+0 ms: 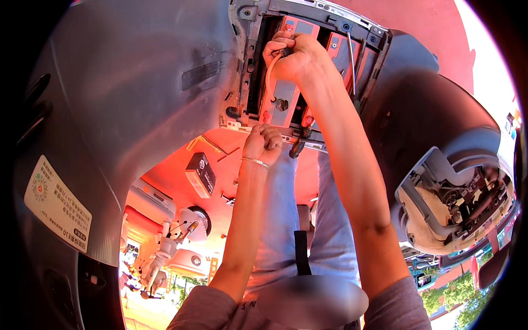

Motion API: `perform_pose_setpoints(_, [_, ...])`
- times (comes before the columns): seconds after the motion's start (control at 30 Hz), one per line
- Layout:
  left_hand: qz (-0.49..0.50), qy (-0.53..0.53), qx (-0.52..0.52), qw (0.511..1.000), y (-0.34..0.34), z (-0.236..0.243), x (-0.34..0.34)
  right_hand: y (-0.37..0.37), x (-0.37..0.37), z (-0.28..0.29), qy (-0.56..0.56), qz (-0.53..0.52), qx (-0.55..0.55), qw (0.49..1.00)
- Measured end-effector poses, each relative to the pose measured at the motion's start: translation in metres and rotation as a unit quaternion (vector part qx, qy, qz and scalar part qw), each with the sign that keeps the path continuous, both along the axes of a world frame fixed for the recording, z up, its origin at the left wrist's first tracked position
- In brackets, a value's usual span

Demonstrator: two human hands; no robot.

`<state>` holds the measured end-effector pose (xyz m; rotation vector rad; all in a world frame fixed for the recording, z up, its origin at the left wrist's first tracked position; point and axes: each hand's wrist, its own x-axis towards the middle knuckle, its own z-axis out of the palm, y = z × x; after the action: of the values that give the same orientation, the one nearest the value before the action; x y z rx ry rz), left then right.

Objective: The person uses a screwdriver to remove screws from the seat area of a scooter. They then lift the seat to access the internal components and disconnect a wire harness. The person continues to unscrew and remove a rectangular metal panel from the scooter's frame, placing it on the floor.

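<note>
Right hand (294, 55) is fisted round a pale cable (269, 71) at the battery bay's (286, 102) top edge; left hand (263, 144) grips its lower edge, fingers curled. Wiring looks mid-job; freeing that cable probably needs a steady pull.

A broad grey scooter body panel (126, 82) fills the left of the scene, with a pale sticker label (56, 203) low on its left edge. Below it, a small black box (201, 174) lies on the red floor (181, 176). Lower left, a white-and-red machine part (165, 242) stands in bright sun. At the right, a grey housing (456, 203) lies open, showing dark fittings inside. Green trees (462, 302) show at the lower right rim.
</note>
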<state>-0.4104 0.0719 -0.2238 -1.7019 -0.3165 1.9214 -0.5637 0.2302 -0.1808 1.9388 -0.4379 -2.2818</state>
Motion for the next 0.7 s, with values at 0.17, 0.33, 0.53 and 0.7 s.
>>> perform_pose_setpoints(0.17, [-0.031, 0.033, -0.026, 0.999, 0.003, 0.057, -0.001, 0.001, 0.013, 0.058, 0.077, -0.027, 0.011, 0.997])
perform_pose_setpoints(0.33, [-0.150, 0.070, -0.148, 0.975, 0.003, 0.132, 0.012, -0.017, 0.040, 0.128, 0.171, -0.010, 0.019, 0.985])
perform_pose_setpoints(0.53, [-0.256, 0.048, -0.255, 0.931, -0.001, 0.211, 0.067, -0.023, 0.092, 0.189, 0.204, 0.024, -0.033, 0.978])
perform_pose_setpoints(0.7, [-0.223, 0.075, -0.304, 0.923, -0.023, 0.243, 0.149, -0.027, 0.161, 0.218, 0.126, 0.044, -0.113, 0.985])
